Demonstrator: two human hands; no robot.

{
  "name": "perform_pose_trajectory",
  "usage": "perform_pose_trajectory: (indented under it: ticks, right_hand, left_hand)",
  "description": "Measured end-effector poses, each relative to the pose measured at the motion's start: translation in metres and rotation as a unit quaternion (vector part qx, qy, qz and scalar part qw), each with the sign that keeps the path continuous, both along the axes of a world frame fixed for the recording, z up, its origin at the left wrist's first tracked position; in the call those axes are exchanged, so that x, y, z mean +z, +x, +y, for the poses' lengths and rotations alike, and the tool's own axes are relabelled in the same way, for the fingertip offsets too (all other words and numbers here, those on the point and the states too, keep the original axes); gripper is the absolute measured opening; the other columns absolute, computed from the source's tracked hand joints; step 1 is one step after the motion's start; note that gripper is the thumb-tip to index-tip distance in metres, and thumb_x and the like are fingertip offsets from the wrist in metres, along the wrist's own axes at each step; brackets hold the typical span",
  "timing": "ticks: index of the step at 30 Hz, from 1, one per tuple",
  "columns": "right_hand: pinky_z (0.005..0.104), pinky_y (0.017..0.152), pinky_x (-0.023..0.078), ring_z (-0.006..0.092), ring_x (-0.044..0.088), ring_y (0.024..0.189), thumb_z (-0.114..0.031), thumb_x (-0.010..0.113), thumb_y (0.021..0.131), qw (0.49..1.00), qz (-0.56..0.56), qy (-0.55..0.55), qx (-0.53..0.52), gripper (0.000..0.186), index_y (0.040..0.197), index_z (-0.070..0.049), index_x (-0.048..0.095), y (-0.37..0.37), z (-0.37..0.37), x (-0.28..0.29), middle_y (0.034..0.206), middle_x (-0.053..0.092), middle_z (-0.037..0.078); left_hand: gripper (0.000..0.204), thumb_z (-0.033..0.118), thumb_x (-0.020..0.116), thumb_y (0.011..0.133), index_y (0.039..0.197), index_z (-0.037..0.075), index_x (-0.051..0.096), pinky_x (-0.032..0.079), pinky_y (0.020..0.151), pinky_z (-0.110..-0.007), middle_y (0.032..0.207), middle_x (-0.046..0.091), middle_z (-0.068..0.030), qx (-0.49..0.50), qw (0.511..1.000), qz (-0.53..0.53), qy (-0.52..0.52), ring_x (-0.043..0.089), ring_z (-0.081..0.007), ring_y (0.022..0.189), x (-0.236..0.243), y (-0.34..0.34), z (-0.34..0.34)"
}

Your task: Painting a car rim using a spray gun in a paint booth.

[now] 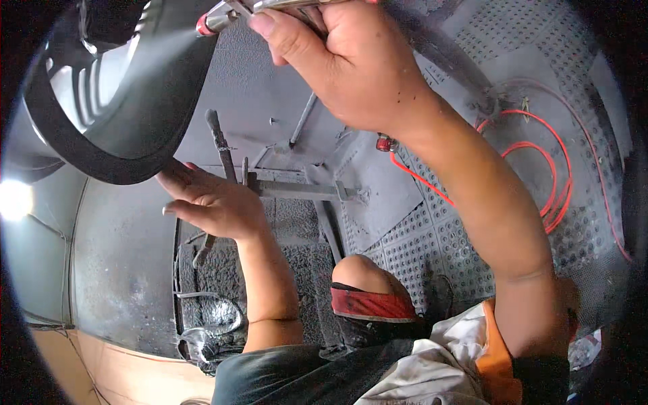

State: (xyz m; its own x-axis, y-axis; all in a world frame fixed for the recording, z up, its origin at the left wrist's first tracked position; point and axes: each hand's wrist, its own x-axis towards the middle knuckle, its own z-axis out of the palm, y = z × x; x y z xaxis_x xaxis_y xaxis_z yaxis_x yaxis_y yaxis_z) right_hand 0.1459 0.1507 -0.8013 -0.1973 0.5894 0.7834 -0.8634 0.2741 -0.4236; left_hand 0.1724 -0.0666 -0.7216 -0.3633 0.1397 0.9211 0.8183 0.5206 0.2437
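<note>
My right hand [337,61] is at the top of the view, fingers wrapped round a metal spray gun [226,17] with a red ring at its nozzle. A pale mist fans from the nozzle leftward onto a curved dark panel [128,152] with a glossy, ribbed inner side. The gun's upper part is cut off by the frame. My left hand [216,202] is below the panel's lower edge, palm up, thumb apart and fingers stretched out. Its fingertips reach the panel's underside; whether they press on it I cannot tell.
A paint-crusted metal stand [297,190] with upright bars is beyond my left hand. An orange-red air hose [567,169] lies coiled on the perforated floor mats [432,250] at right. A bright lamp [15,200] shines at far left. Dark, rough filter material [290,290] lies below the stand.
</note>
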Motion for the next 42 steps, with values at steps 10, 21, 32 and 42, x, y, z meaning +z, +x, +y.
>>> perform_pose_trajectory:
  ticks: [10,21,32,42]
  right_hand:
    - [0.0395,0.076,0.049,0.0351,0.064,0.086,-0.015,0.053,0.094,0.949,0.137,-0.124,0.254,0.023,0.095,0.007,0.06,-0.028,-0.003,-0.005,0.094,0.062,0.023]
    - [0.0405,0.073,0.049,0.0381,0.063,0.084,-0.017,0.055,0.093,0.989,0.003,-0.04,0.14,0.025,0.096,0.007,0.06,-0.008,0.002,-0.005,0.096,0.062,0.024]
    - [0.0403,0.066,0.048,0.0359,0.063,0.075,-0.018,0.056,0.093,0.962,0.07,-0.058,0.259,0.025,0.094,0.007,0.059,-0.031,-0.017,-0.016,0.094,0.062,0.023]
    - [0.04,0.061,0.046,0.0354,0.062,0.069,-0.017,0.054,0.094,0.996,0.056,0.038,-0.058,0.024,0.09,0.006,0.058,-0.024,-0.009,-0.018,0.094,0.061,0.022]
  left_hand:
    - [0.074,0.055,0.017,0.099,0.146,-0.001,0.021,0.005,0.117,-0.04,0.153,0.023,-0.0156,0.012,0.999,-0.009,0.046,0.015,-0.0235,0.144,-0.005,-0.012,0.004]
    - [0.085,0.065,0.025,0.092,0.148,0.001,0.017,0.006,0.118,-0.043,0.155,0.018,-0.013,-0.243,0.968,0.017,0.053,0.013,-0.0275,0.144,-0.017,0.051,0.079]
    - [0.082,0.062,0.026,0.094,0.147,0.0,0.021,0.012,0.117,-0.044,0.154,0.021,-0.015,0.028,0.993,0.111,-0.02,0.015,-0.0247,0.144,0.004,-0.009,-0.007]
    - [0.079,0.06,0.02,0.095,0.149,0.002,0.017,0.001,0.117,-0.043,0.154,0.022,-0.016,-0.173,0.982,0.069,-0.014,0.012,-0.0237,0.145,0.002,0.047,0.046]
